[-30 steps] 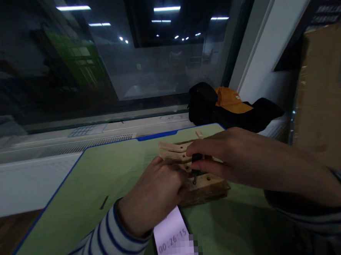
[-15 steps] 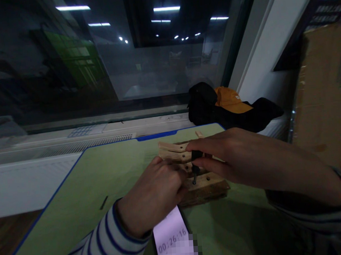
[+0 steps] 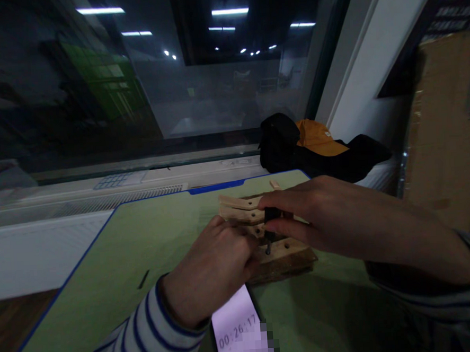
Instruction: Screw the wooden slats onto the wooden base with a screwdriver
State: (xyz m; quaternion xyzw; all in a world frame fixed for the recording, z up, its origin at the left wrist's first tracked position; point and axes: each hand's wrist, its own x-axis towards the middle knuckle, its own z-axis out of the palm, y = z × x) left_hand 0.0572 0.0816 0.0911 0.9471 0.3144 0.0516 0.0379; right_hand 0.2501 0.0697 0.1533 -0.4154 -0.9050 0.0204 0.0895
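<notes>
A stack of pale wooden strips with holes (image 3: 240,208) lies on a thicker wooden block (image 3: 285,258) in the middle of the green mat (image 3: 117,268). My right hand (image 3: 320,213) pinches a small black-handled screwdriver (image 3: 270,216), held upright with its tip in a hole of the top piece. My left hand (image 3: 211,270) is curled against the left end of the wooden assembly and steadies it. Its fingertips are hidden behind the knuckles.
A phone showing a timer (image 3: 238,330) lies at the mat's near edge. A black bag with an orange cap (image 3: 316,139) rests on the sill behind. A large cardboard box (image 3: 451,131) stands at the right. A small dark item (image 3: 143,279) lies on the mat's left.
My right hand's fingers shift slightly around the screwdriver handle, which stays in the same hole. The left hand and the wood have not moved. The timer has advanced.
</notes>
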